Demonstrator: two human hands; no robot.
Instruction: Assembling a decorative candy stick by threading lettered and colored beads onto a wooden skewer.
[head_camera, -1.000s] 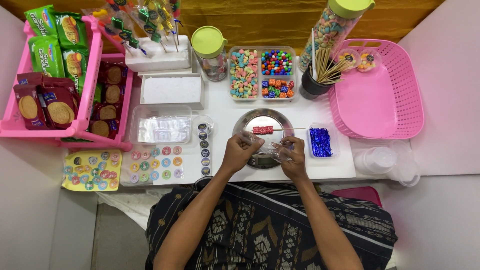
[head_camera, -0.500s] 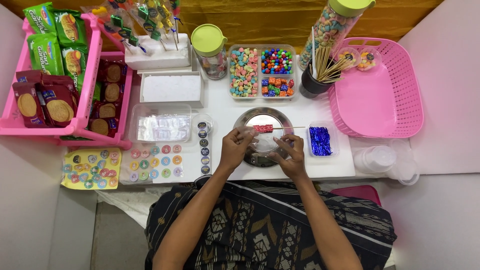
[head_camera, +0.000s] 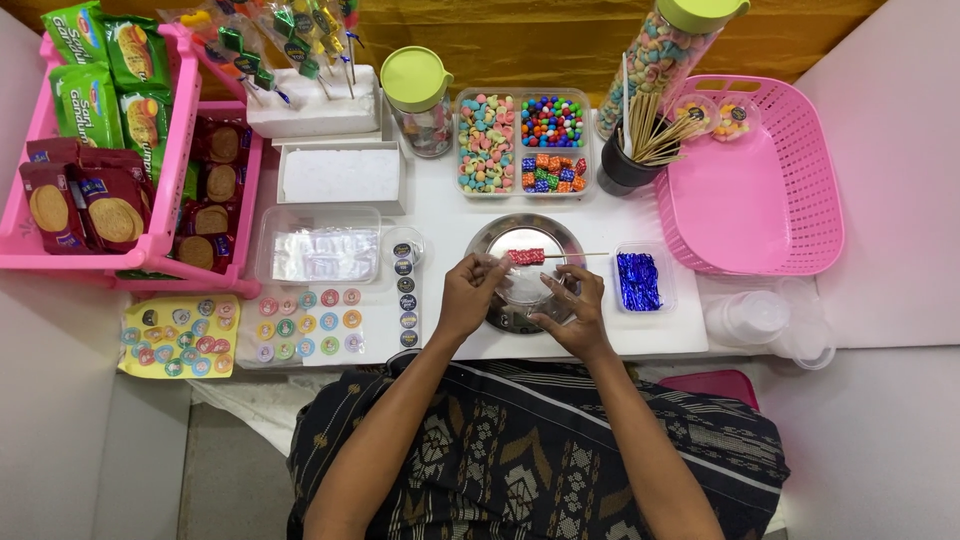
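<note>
Lap: dark patterned cloth fills the near edge, both forearms reaching forward over it.
Left hand: the left hand hovers over the near left rim of the round metal plate; its fingers are curled and pinching the edge of a clear plastic wrapper.
Right hand: the right hand holds the other side of the same wrapper, thumb and forefinger pressed together on it, the other fingers loosely bent.
Skewer: a thin wooden stick with red candies lies across the plate, just beyond the fingertips, its bare end pointing right.
Right of plate: a small clear tub of blue foil twists sits just beside it; stacked clear cups stand farther right.
Left of plate: sticker sheets and a clear box of wrappers.
Far: a divided tray of coloured candies, a dark cup of wooden sticks, a pink basket, green-lidded jars.
</note>
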